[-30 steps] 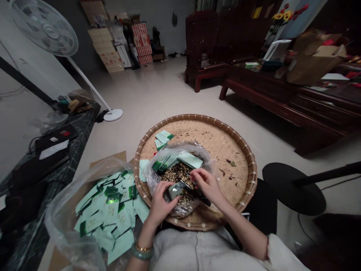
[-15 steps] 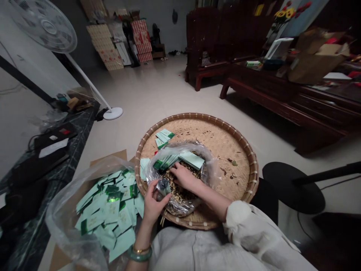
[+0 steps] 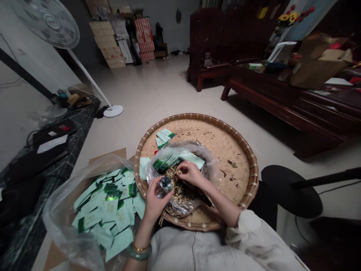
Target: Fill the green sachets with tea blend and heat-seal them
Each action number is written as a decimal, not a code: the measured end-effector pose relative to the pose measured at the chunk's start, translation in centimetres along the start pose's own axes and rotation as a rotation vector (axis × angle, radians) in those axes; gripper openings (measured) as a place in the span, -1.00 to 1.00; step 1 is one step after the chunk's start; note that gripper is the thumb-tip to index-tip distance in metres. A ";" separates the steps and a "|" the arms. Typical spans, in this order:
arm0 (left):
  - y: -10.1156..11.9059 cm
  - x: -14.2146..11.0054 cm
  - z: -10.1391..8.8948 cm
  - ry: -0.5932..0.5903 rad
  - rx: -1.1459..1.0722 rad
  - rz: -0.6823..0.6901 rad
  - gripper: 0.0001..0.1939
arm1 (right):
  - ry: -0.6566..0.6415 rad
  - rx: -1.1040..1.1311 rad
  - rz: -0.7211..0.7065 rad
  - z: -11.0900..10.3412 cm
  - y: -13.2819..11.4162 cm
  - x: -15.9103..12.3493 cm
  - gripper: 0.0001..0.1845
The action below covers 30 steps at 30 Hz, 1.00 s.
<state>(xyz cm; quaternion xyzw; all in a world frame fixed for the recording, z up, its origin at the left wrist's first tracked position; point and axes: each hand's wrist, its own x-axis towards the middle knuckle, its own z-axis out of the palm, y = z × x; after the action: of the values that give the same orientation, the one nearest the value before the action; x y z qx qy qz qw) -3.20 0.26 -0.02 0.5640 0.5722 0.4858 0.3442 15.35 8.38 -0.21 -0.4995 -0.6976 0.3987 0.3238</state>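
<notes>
My left hand point(image 3: 155, 199) grips a small silvery pouch point(image 3: 166, 183), its dark mouth facing up, above the near left part of a clear plastic bag point(image 3: 153, 158). Inside this bag lies a loose dried mix point(image 3: 178, 192) of pale and dark bits, with stacks of mint-green packets point(image 3: 170, 161) along its far side. My right hand point(image 3: 191, 173) is over the mix, thumb and fingers pinched together; what they hold is too small to make out. Under the right wrist shows a long dark thing point(image 3: 204, 197), partly hidden. A round woven bamboo tray point(image 3: 225, 150) carries the bag.
Left of the tray, a larger plastic bag point(image 3: 60, 210) holds many loose mint-green packets point(image 3: 109, 207). More packets point(image 3: 165, 135) lie on the tray's far left. A white standing fan point(image 3: 113, 111) is beyond, a dark wooden table point(image 3: 267, 90) at right, and a black round base point(image 3: 290, 192) nearby.
My right hand has drawn slightly right and up from the mix, fingers now pinched. The dark thing below its wrist has come into sight. The silvery pouch has tilted its mouth upward.
</notes>
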 end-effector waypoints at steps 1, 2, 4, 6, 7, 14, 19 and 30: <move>0.2 0.1 0.1 -0.008 0.034 0.027 -0.53 | 0.006 0.099 0.023 -0.4 0.0 -0.2 -0.84; 0.4 0.2 0.2 -0.013 0.069 0.053 -0.54 | -0.001 0.174 0.047 -0.7 0.0 -0.5 -0.84; 0.8 0.4 0.5 -0.018 0.123 0.091 -0.55 | -0.026 0.295 0.105 -1.6 -0.2 -1.0 -0.80; 1.2 0.6 0.9 -0.027 0.151 0.113 -0.56 | -0.044 0.402 0.168 -2.7 -0.8 -1.4 -0.74; 1.4 0.7 1.1 -0.032 0.160 0.120 -0.57 | -0.045 0.456 0.193 -3.3 -1.2 -1.6 -0.72; 1.7 0.9 2.3 -0.042 0.232 0.154 -0.54 | -0.101 0.250 -0.005 -7.3 -6.3 -2.6 -0.81; 1.5 0.8 2.6 -0.058 0.282 0.192 -0.51 | -0.164 -0.133 -0.193 -6.7 -8.4 -3.0 -0.70; 0.5 0.7 2.7 -0.061 0.291 0.225 -0.49 | -0.191 -0.310 -0.269 -4.8 -8.6 -3.4 -0.58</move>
<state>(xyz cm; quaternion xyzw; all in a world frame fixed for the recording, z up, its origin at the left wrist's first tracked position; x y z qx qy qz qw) -0.59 1.33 -0.24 0.6829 0.5589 0.4158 0.2197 16.64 4.63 9.42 -0.4058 -0.8383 0.2855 0.2260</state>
